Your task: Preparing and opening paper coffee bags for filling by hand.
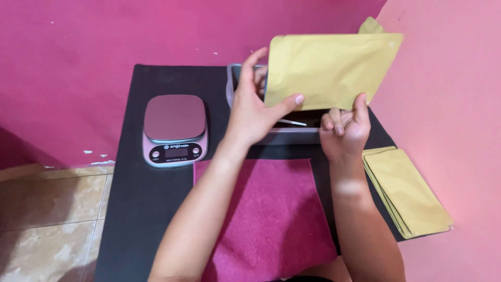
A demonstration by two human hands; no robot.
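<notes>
The yellow pouch (pixel 334 68) is held up over the grey tray (pixel 292 137), long axis crosswise, left hand (pixel 253 112) pinching its lower left edge, right hand (pixel 345 133) apparently gripping its lower right corner, both equally close.

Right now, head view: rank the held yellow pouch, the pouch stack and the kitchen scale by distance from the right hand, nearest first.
1. Yellow pouch: held in the right hand, just above it.
2. Pouch stack: on the mat's right edge, below the hand.
3. Kitchen scale: far left of the mat, beyond the left hand.
</notes>
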